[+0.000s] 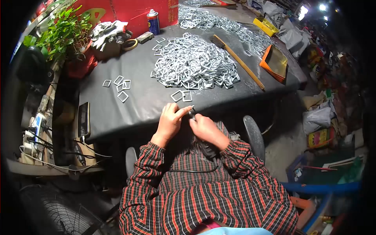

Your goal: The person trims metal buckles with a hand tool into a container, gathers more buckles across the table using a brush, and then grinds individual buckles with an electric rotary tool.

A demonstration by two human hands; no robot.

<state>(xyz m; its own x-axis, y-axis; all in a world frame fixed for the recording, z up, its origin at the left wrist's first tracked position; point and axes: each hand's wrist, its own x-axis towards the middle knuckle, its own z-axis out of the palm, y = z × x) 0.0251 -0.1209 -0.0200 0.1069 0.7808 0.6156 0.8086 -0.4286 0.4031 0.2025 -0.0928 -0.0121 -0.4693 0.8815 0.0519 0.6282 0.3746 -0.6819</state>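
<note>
Clamping dark tool [192, 113] in grip of right hand [206, 127]. Holding left hand [169, 120] at its tip; cannot tell whether pinching anything. Probably working a single piece; calls for steady pressure. Just beyond, at 12 o'clock on table [129, 107]: loose metal frames [183, 95], then piled frames [194, 60]. Farther, at 11: spray can [153, 23], red box [135, 15]; lettering unreadable.

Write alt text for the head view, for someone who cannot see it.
A person's bare left hand and right hand are close together at the near edge of a black table, the right holding a small dark object. On it lie a heap of four-sided silver metal frames and a wooden-handled brush.
</note>
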